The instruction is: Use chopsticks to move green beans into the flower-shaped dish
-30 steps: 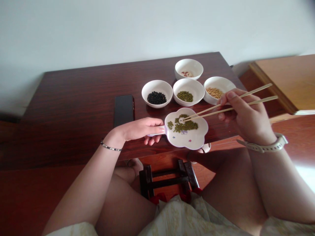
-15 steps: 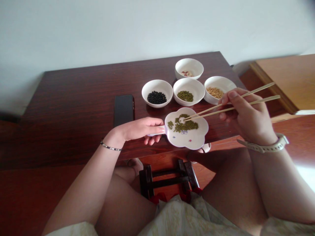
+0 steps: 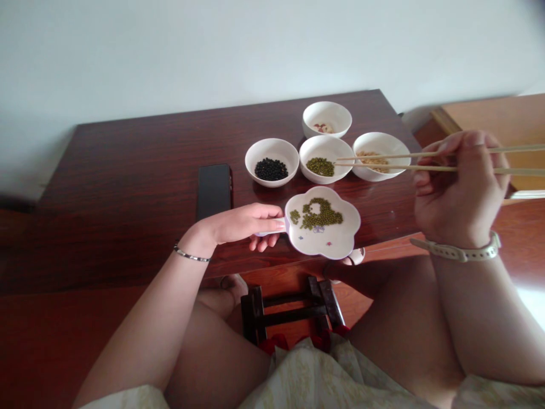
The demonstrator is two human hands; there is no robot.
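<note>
- Dish (image 3: pixel 340 238) of green beans (image 3: pixel 326 216) sits nearest my view; left hand (image 3: pixel 242 222) clamps its handle.
- Right hand (image 3: pixel 462 187), well apart, grips chopsticks (image 3: pixel 395 156); long axis crosswise, tips leftward.
- Green-bean bowl (image 3: pixel 326 146) lies just beyond dish, left of right hand; tips show over its right side, can't tell if I've pinched anything.

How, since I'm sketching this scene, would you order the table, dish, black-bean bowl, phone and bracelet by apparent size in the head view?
1. Table
2. Dish
3. Black-bean bowl and phone: too close to rank, the phone being partly hidden
4. Bracelet
</note>
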